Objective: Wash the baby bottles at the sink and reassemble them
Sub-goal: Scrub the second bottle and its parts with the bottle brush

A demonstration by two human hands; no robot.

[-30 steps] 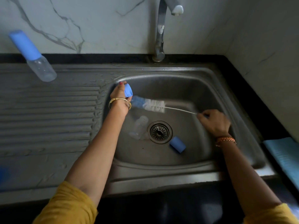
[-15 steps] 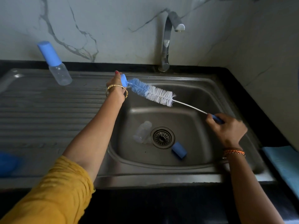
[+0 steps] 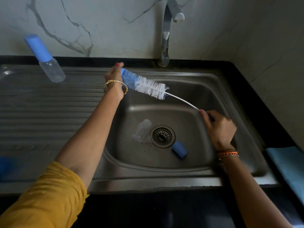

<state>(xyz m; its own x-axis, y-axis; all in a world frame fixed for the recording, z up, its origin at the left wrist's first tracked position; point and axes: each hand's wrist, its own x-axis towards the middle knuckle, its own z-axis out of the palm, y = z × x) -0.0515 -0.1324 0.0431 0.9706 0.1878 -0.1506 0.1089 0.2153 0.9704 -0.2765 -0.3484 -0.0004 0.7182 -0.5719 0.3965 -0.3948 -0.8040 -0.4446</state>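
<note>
Above the sink, both hands still grip the brush; camera nearer

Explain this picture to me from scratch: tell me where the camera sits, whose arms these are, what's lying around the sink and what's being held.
There is no machine here. One wide-angle camera on a person's head looks down at their own two arms over a steel sink. The left hand holds a small blue part at the tip of a long bottle brush; exactly what that part is cannot be told. The right hand grips the brush's handle end. In the basin lie a clear bottle beside the drain and a blue cap. On the draining board at the left stands a capped bottle. The tap shows no water running.
</note>
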